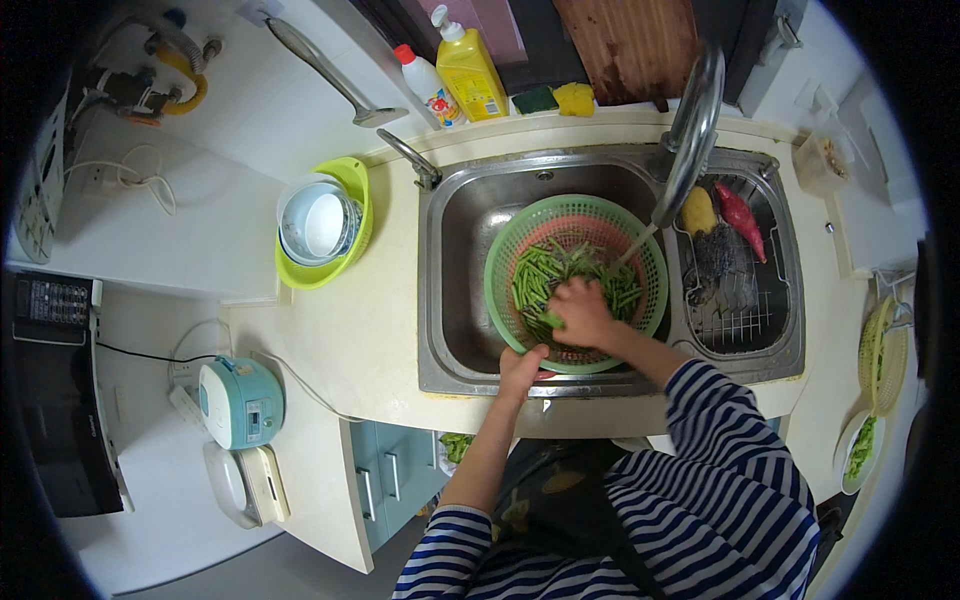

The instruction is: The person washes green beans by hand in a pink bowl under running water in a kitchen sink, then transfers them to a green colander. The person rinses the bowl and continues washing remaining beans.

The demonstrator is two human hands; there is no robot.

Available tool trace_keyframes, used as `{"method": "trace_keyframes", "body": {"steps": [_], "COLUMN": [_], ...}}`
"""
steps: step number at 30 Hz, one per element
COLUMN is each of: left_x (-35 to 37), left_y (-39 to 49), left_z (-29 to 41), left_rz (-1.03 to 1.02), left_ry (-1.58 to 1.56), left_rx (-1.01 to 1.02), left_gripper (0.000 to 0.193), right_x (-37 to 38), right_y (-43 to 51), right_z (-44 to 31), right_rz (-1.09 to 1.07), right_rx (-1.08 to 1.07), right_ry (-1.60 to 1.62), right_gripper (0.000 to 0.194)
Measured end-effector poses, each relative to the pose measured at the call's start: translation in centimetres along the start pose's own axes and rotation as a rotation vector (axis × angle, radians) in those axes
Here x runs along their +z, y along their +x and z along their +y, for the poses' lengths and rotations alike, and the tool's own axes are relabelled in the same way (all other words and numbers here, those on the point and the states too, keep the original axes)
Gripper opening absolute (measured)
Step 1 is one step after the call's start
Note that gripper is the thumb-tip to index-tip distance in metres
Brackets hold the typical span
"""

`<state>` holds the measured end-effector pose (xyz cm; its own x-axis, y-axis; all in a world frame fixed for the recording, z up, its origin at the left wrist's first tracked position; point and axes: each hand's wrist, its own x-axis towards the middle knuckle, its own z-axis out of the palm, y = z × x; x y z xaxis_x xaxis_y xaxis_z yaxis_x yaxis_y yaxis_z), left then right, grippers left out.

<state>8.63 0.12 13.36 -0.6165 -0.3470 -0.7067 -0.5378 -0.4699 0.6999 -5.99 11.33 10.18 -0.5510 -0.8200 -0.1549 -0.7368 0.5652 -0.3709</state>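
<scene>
A green plastic colander (pixel 495 255), with a reddish one or basin visible inside or beneath it, sits in the large sink basin (pixel 469 225). It holds cut green vegetable stems (pixel 534 274), which look like long beans. Water runs from the tall faucet (pixel 686 150) onto them. My left hand (pixel 521 373) grips the colander's near rim. My right hand (pixel 581 311) is down among the stems with fingers bent; whether it holds any of them is hard to tell.
Right of the basin, a wire rack (pixel 731 322) holds a potato (pixel 698 211), a red sweet potato (pixel 739 217) and a dark mesh. Bowls (pixel 324 225) stand in a lime basket at left. Dish soap (pixel 472 75) and sponges (pixel 574 99) line the back ledge.
</scene>
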Motion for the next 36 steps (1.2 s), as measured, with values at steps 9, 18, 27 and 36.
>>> {"method": "trace_keyframes", "body": {"steps": [9, 18, 27, 36], "left_x": [0.3, 0.2, -0.2, 0.0], "left_y": [-0.5, -0.2, 0.0, 0.2], "left_z": [0.8, 0.3, 0.0, -0.1], "left_rz": [-0.002, 0.018, -0.013, 0.033], "left_ry": [-0.021, -0.039, -0.052, -0.020], "left_rx": [-0.031, -0.024, 0.001, -0.017], "left_gripper": [0.040, 0.032, 0.032, 0.035], "right_x": [1.1, -1.2, 1.2, 0.7], "right_y": [8.2, 3.9, 2.4, 6.9], "right_z": [-3.2, 5.0, -3.6, -0.1], "right_rz": [0.288, 0.209, 0.056, 0.312], "right_rx": [0.257, 0.213, -0.157, 0.473], "right_ry": [0.067, -0.058, 0.075, -0.017], "right_gripper": [0.054, 0.044, 0.048, 0.065]}}
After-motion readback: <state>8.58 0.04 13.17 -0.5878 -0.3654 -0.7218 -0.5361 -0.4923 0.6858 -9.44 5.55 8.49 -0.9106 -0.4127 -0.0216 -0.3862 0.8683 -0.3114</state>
